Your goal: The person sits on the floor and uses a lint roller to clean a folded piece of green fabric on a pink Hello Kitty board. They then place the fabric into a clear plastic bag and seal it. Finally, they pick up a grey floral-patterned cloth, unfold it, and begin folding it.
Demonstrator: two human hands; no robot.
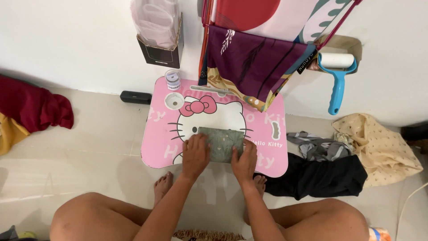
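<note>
A folded grey-green cloth (221, 140) with small pale dots lies on a small pink lap table (160, 143) printed with a cartoon cat. My left hand (195, 154) rests flat on the cloth's left part, fingers spread a little. At the cloth's lower right corner my right hand (245, 159) presses down, fingers along its edge. Both hands lie on the cloth; neither lifts it.
A small round jar (172, 80) stands at the table's back left. Patterned fabric (249, 67) hangs over its back edge. On the floor lie a black garment (325, 176), grey cloth (314, 145), beige cloth (379, 147), red cloth (31, 105). A blue lint roller (337, 76) leans on the wall.
</note>
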